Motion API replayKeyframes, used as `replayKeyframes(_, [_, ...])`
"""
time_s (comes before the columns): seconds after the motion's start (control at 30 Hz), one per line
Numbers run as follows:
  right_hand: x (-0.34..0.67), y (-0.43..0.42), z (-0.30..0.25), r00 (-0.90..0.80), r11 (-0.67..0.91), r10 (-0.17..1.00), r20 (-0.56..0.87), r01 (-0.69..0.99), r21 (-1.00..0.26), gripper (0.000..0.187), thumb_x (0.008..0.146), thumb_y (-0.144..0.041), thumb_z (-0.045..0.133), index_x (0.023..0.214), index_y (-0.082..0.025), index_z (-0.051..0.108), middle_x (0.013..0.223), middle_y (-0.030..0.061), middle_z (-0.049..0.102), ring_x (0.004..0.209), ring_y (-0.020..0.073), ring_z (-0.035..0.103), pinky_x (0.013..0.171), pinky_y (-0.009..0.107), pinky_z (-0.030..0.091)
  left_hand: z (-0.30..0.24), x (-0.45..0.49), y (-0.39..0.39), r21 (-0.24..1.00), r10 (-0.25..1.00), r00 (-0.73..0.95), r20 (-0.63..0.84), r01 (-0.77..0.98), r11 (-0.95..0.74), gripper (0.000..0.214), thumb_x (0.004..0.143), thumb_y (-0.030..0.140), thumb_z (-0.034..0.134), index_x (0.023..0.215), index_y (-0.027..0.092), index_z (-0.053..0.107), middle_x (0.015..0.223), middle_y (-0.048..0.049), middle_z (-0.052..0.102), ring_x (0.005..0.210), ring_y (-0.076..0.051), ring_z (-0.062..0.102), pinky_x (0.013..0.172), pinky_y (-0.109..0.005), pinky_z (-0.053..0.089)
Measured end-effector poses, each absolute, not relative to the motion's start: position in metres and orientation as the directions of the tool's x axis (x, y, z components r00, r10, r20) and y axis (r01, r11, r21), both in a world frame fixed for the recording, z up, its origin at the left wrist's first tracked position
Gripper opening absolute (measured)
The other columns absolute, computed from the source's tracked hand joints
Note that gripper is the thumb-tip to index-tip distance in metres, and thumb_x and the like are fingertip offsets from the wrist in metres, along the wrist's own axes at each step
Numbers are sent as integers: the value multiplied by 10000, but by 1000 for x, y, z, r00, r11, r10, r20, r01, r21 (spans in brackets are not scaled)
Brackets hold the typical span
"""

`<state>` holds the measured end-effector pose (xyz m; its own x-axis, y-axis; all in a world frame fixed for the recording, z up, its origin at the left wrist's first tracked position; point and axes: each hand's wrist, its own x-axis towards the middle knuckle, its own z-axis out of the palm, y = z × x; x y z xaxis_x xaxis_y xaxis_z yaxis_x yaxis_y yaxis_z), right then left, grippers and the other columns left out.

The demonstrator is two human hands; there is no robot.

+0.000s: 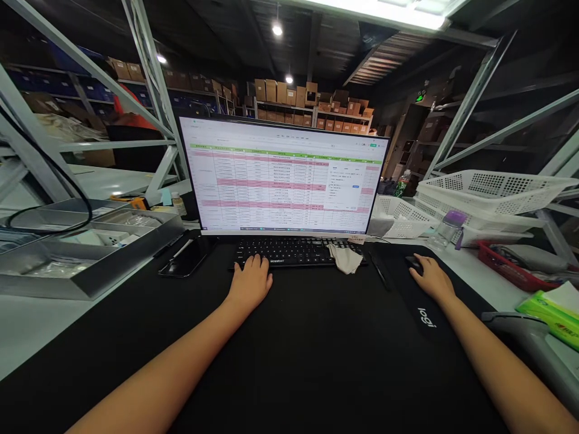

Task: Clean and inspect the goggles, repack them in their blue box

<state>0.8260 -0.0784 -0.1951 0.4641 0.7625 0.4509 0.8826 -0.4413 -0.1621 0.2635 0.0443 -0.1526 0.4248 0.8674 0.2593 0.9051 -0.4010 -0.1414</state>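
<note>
My left hand (251, 280) rests at the left end of a black keyboard (294, 253), its fingers laid over the lower keys and the thumb apart. Over on the right, my right hand (434, 280) is curved over a dark computer mouse (414, 263), mostly covered by the fingers. Beneath it lies a black mouse pad (423, 316) with white lettering. Behind the keyboard stands a monitor (271, 181) with a spreadsheet of white and pink rows and a small pop-up panel at right. A crumpled pale cloth (347, 260) lies on the keyboard's right part.
A black phone (183, 260) lies left of the keyboard and a pen (379, 269) right of it. Grey trays (93, 268) stand at left. White baskets (488, 187), a red basket (511, 265), a green tissue pack (554, 316) and a grey device (529, 337) occupy the right.
</note>
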Motion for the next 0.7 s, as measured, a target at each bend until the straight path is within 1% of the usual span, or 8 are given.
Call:
replayKeyframes(0.17, [833, -75, -201, 463, -449, 764, 450, 882, -144, 565, 975, -431, 529, 1460, -157, 627, 1449, 185, 629, 1289, 336, 661, 1105, 476, 535, -153, 264, 45, -161, 869, 425, 255, 905, -395, 524, 1083, 258, 397, 1546, 59, 539, 1621, -268, 524, 1512, -404, 488, 1200, -681, 445])
replayKeyframes(0.37, [835, -74, -200, 459, -443, 759, 462, 884, -150, 500, 955, -410, 553, 1370, -143, 637, 1389, 202, 659, 1292, 344, 657, 1101, 477, 529, -155, 263, 47, -169, 865, 432, 255, 901, -401, 538, 1079, 264, 389, 1552, 53, 530, 1623, -272, 520, 1500, -412, 494, 1183, -683, 458])
replayKeyframes(0.5, [836, -75, -202, 461, -444, 758, 462, 883, -151, 523, 962, -429, 551, 1401, -155, 622, 1405, 197, 651, 1288, 341, 664, 1089, 473, 539, -156, 262, 48, -154, 867, 430, 252, 902, -403, 537, 1074, 265, 392, 1547, 57, 535, 1621, -272, 520, 1503, -414, 491, 1187, -685, 452])
replayKeyframes(0.6, [836, -74, -203, 450, -427, 757, 474, 889, -162, 556, 966, -410, 547, 1459, -158, 602, 1429, 190, 641, 1307, 334, 656, 1120, 470, 524, -157, 262, 48, -144, 862, 432, 266, 902, -408, 538, 1070, 261, 390, 1542, 50, 539, 1617, -285, 520, 1501, -421, 491, 1187, -695, 445])
replayKeyframes(0.7, [835, -74, -203, 452, -430, 758, 471, 889, -161, 557, 973, -413, 539, 1461, -155, 614, 1446, 188, 630, 1309, 333, 654, 1133, 468, 518, -157, 263, 48, -142, 860, 435, 269, 901, -411, 541, 1067, 258, 390, 1541, 43, 540, 1614, -290, 520, 1496, -425, 496, 1184, -700, 445])
